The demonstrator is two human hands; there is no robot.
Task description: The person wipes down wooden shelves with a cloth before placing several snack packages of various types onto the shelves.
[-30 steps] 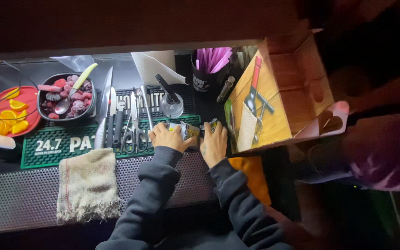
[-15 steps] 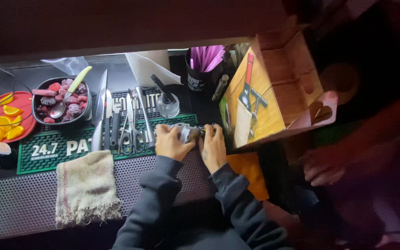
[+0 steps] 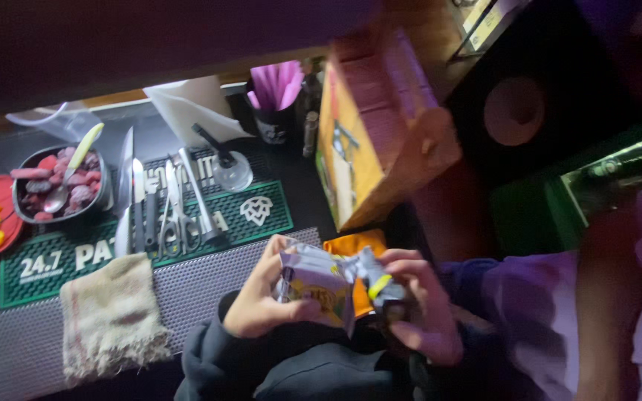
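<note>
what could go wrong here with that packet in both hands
The left hand and right hand pinch a small foil packet over the lap, away from the bar mat; if it tears suddenly, contents may spill onto the dark sleeves. The dim, blurred view also makes the tear hard to judge.

Both hands are up close to the chest, dark sleeves bent in. Left hand (image 3: 258,301) has its fingers curled tight, right hand (image 3: 417,304) pinches with thumb and fingers.
</note>
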